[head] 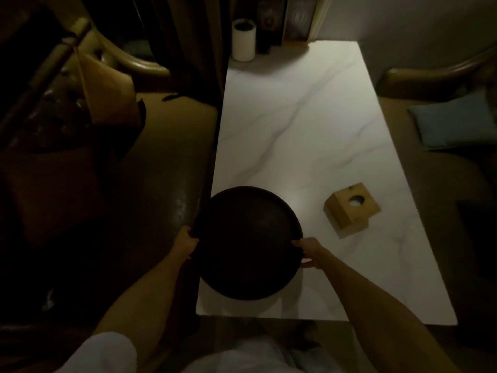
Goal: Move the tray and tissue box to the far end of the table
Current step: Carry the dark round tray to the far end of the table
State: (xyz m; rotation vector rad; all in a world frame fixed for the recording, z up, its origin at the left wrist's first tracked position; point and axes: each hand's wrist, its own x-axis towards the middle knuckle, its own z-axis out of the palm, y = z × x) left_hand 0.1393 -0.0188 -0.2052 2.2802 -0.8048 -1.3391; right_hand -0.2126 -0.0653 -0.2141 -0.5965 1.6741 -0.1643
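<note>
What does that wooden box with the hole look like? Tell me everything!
The tissue box is a small cube of light wood with a round hole in its top, pale inside. It sits turned at an angle on the white table, near the close end, right of the dark round tray. Nothing touches it; both hands hold the tray instead.

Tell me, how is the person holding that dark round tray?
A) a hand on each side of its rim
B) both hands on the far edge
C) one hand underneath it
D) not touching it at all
A: the left hand and right hand grip opposite sides of the tray rim, near the table's close end.
</note>
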